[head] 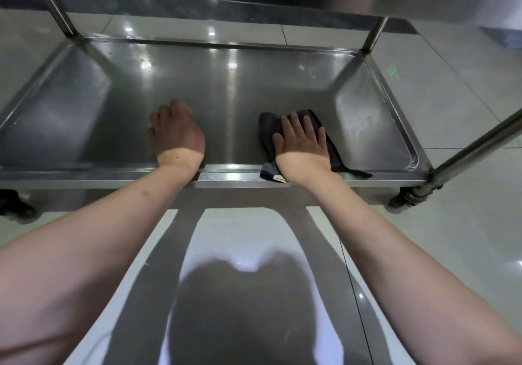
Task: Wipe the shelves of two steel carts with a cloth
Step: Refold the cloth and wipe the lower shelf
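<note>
I look down at the low shelf (pixel 226 87) of a steel cart, a shallow tray with a raised rim. A dark grey cloth (pixel 268 127) lies on the shelf right of centre, one end hanging over the front rim. My right hand (pixel 302 138) presses flat on the cloth with straight fingers. My left hand (pixel 175 130) rests on the bare steel left of centre, fingers loosely bent, holding nothing. A higher shelf (pixel 254 8) of the same cart crosses the top of the view.
Steel posts stand at the back left (pixel 58 11), back right (pixel 374 34) and front right (pixel 477 144) corners. A caster (pixel 409 195) sits under the front right corner. Glossy tiled floor (pixel 452 223) surrounds the cart, with my shadow on it.
</note>
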